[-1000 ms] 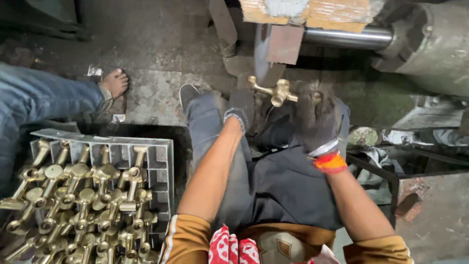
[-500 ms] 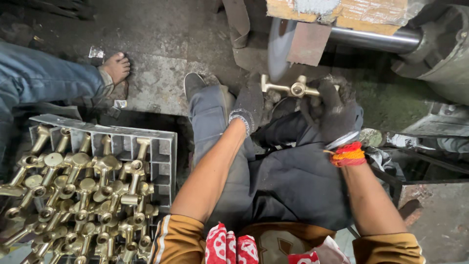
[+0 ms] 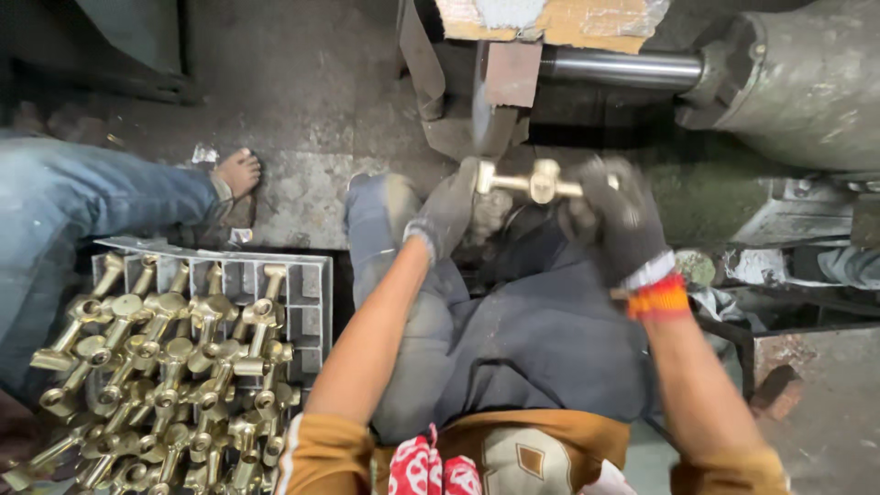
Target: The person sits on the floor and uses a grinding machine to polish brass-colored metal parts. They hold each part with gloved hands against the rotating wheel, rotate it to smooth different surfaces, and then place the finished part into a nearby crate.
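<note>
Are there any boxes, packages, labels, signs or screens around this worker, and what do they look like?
No labels, signs or screens show.
Crate: grey, rectangular, divided into cells, on the floor at the left, heaped with brass fittings.
Cardboard piece: tan and torn, with a white patch, at the top edge above the machine.
Brass fitting: unpackaged, held between the gloved left hand and right hand.
</note>
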